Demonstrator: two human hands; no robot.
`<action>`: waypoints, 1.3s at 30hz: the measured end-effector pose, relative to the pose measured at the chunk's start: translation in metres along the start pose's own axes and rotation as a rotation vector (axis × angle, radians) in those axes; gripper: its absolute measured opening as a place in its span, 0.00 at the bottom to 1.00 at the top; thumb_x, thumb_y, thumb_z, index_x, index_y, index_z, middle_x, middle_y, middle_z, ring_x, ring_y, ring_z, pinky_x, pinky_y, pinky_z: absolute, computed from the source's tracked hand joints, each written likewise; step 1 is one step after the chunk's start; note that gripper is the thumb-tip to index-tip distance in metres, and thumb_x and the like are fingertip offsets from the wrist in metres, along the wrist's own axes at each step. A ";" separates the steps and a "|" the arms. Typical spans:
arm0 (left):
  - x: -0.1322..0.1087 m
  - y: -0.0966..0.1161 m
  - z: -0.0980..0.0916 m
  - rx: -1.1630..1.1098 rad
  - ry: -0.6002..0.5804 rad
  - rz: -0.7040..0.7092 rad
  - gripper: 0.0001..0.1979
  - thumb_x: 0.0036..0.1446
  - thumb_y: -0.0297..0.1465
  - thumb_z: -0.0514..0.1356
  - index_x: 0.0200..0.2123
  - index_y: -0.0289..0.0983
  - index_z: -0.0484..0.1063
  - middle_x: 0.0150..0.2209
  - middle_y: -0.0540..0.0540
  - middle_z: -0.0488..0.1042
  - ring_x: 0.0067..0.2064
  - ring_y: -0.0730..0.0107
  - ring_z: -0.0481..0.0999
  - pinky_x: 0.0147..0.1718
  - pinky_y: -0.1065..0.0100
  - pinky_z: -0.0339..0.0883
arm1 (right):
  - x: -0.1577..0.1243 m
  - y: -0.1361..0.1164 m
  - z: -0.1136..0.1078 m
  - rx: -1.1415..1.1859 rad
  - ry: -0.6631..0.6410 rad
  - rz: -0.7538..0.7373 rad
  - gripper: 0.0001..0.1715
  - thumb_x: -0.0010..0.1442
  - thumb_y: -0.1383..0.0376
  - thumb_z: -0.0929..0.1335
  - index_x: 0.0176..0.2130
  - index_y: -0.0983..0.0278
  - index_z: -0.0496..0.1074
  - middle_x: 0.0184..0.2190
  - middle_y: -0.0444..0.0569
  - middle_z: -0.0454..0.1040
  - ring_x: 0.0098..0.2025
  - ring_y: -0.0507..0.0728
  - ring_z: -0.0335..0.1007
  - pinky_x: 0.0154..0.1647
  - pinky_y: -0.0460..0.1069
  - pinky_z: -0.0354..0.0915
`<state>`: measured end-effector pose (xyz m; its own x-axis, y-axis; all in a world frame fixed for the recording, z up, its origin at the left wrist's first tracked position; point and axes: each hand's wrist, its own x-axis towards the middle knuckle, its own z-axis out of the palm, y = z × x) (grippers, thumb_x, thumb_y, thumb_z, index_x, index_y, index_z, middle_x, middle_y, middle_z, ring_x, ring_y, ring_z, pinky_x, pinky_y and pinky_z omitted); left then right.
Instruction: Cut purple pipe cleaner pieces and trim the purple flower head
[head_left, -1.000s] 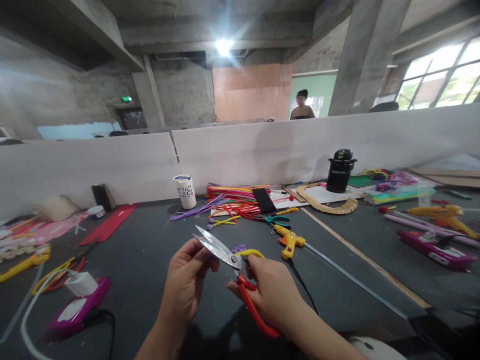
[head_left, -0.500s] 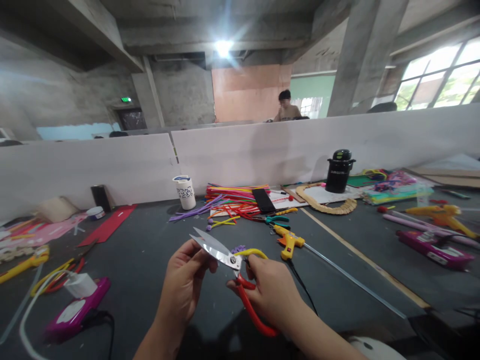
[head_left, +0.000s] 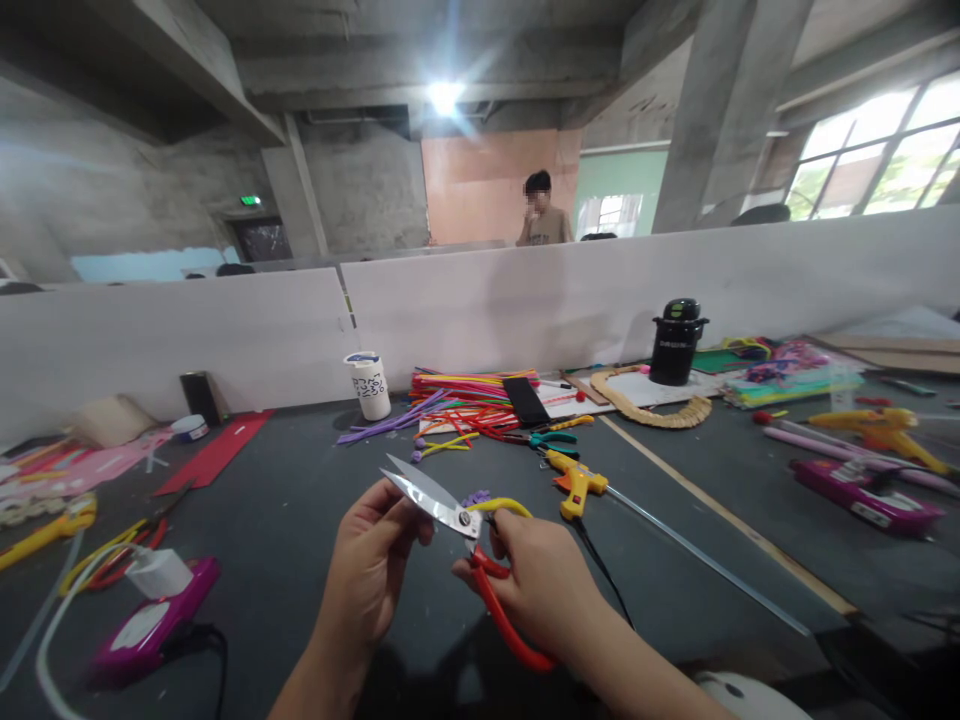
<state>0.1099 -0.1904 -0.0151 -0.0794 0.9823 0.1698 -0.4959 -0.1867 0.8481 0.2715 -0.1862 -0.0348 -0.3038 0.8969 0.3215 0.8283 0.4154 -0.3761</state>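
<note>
My right hand (head_left: 544, 570) is wrapped round the handles of a pair of scissors (head_left: 435, 500), one handle red and the other yellow. The blades stand a little apart and point up to the left. Beside the blades, my left hand (head_left: 371, 560) is closed in a pinch. Whatever lies between its fingertips is hidden behind the lower blade and too small to make out. Small purple pieces (head_left: 476, 497) lie on the table just past the scissors.
A yellow glue gun (head_left: 577, 482) with a clear stick lies right of my hands. Beyond are teal-handled pliers (head_left: 555, 440), coloured pipe cleaners (head_left: 457, 395), a white cup (head_left: 367, 387) and a black flask (head_left: 675, 345). A purple power strip (head_left: 157, 615) sits at left. Across the partition stands a person (head_left: 550, 215).
My hands and the scissors hold almost the same pose. The person beyond the partition has shifted left and raised a hand toward the head.
</note>
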 end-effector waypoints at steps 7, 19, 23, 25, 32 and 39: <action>0.002 -0.003 -0.001 -0.056 -0.016 -0.014 0.02 0.43 0.24 0.64 0.24 0.33 0.73 0.20 0.53 0.70 0.20 0.83 0.65 0.20 0.81 0.61 | 0.000 0.000 0.000 0.023 -0.007 0.001 0.23 0.50 0.46 0.62 0.26 0.63 0.64 0.23 0.47 0.71 0.24 0.54 0.65 0.22 0.46 0.42; 0.003 -0.010 0.000 -0.136 0.029 0.017 0.06 0.42 0.23 0.65 0.27 0.35 0.74 0.21 0.53 0.71 0.20 0.84 0.66 0.21 0.83 0.63 | -0.001 -0.003 -0.003 -0.019 0.002 0.013 0.24 0.51 0.45 0.61 0.27 0.63 0.65 0.23 0.48 0.72 0.24 0.55 0.65 0.22 0.46 0.43; 0.003 -0.010 -0.002 -0.137 0.041 0.029 0.06 0.42 0.23 0.65 0.27 0.35 0.74 0.22 0.53 0.71 0.21 0.83 0.66 0.23 0.82 0.65 | -0.001 -0.002 -0.003 -0.051 0.026 -0.001 0.24 0.51 0.45 0.61 0.26 0.63 0.64 0.22 0.48 0.72 0.24 0.55 0.66 0.21 0.47 0.42; 0.003 -0.009 -0.001 -0.136 0.038 0.030 0.06 0.41 0.24 0.65 0.27 0.35 0.74 0.21 0.53 0.71 0.21 0.83 0.66 0.22 0.81 0.65 | -0.001 -0.001 -0.003 -0.056 0.029 -0.006 0.24 0.51 0.45 0.61 0.26 0.63 0.65 0.22 0.48 0.72 0.23 0.55 0.66 0.21 0.47 0.42; -0.001 0.000 0.007 -0.123 0.043 -0.042 0.06 0.40 0.25 0.66 0.25 0.34 0.72 0.21 0.51 0.72 0.21 0.82 0.68 0.20 0.83 0.63 | 0.001 0.002 0.003 0.085 -0.019 0.020 0.24 0.53 0.46 0.61 0.23 0.63 0.64 0.19 0.45 0.69 0.20 0.52 0.61 0.20 0.45 0.42; -0.001 -0.002 0.004 0.084 0.013 -0.061 0.04 0.45 0.28 0.63 0.24 0.35 0.70 0.20 0.53 0.71 0.21 0.81 0.66 0.21 0.80 0.61 | 0.005 0.004 -0.002 0.541 -0.017 0.093 0.13 0.50 0.57 0.65 0.25 0.64 0.63 0.20 0.41 0.64 0.22 0.50 0.57 0.22 0.43 0.51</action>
<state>0.1148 -0.1908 -0.0149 -0.0630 0.9919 0.1106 -0.4257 -0.1269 0.8959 0.2736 -0.1805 -0.0331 -0.2518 0.9340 0.2534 0.4929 0.3491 -0.7970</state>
